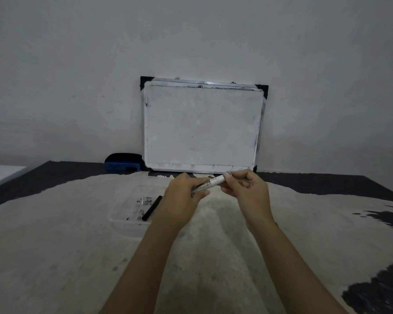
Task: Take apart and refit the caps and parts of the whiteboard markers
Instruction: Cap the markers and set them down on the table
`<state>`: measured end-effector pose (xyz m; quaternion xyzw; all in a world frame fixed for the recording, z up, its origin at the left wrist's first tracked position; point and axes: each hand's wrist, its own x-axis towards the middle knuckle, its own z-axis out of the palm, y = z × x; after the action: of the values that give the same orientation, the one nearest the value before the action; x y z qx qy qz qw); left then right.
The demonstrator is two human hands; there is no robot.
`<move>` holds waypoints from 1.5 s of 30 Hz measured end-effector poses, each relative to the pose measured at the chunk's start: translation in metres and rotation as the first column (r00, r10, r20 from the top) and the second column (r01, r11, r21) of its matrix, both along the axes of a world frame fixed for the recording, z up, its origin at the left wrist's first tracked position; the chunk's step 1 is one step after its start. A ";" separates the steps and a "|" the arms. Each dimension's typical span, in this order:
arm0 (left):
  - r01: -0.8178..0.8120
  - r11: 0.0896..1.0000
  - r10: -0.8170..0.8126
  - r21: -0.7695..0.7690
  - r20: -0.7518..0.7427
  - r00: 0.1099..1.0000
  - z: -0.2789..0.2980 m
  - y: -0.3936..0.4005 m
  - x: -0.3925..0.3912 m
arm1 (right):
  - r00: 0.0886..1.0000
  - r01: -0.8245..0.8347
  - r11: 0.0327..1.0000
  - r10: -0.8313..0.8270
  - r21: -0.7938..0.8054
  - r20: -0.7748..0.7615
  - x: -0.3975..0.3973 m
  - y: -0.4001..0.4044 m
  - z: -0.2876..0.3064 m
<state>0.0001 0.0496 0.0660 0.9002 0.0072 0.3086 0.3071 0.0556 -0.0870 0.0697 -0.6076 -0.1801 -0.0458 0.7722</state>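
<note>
Both my hands hold one white whiteboard marker (211, 182) in the air above the table, in front of the whiteboard. My left hand (183, 193) wraps around the lower left part of its barrel. My right hand (246, 186) pinches the upper right end with its fingertips; what sits on that end is hidden by the fingers. A black marker part (152, 208) lies slanted in a clear plastic tray (123, 219) on the table, to the left of my left forearm.
A small whiteboard (202, 128) with black corners leans on the grey wall at the back. A blue eraser (123, 163) sits left of it. The table carries a pale worn cloth (55, 245) with dark patches at the edges.
</note>
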 end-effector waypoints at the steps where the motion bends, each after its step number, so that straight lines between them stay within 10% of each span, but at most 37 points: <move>1: -0.008 1.000 0.008 -0.003 0.004 1.000 0.000 0.000 0.000 | 1.000 0.003 1.000 -0.003 -0.003 0.017 -0.001 0.001 -0.001; 21: -0.092 0.995 0.092 -0.026 -0.020 0.996 -0.005 -0.004 0.002 | 0.993 -0.061 0.990 0.072 -0.124 0.091 0.004 0.005 -0.011; 27: 0.003 0.930 0.035 -0.368 0.098 0.995 0.002 -0.017 0.000 | 0.946 -0.287 0.957 0.291 0.044 -0.145 0.003 0.001 -0.003; 33: 0.072 0.890 -0.022 -0.450 0.115 0.993 0.005 -0.023 0.002 | 0.801 -0.592 0.768 0.528 -0.243 -0.282 -0.003 -0.001 -0.004; 42: 0.004 0.966 -0.028 -0.257 -0.091 0.995 0.000 -0.026 0.001 | 0.959 -0.262 0.935 0.225 -0.240 -0.172 -0.002 -0.003 0.002; 45: -0.137 0.989 0.111 -0.063 -0.312 0.944 -0.010 -0.022 0.002 | 0.987 0.113 0.826 -0.159 -0.552 -0.036 0.016 -0.016 -0.007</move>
<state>0.0020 0.0280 0.0563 0.9215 0.1243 0.1828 0.3195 0.0720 -0.1033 0.0624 -0.8155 -0.1105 -0.0229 0.5676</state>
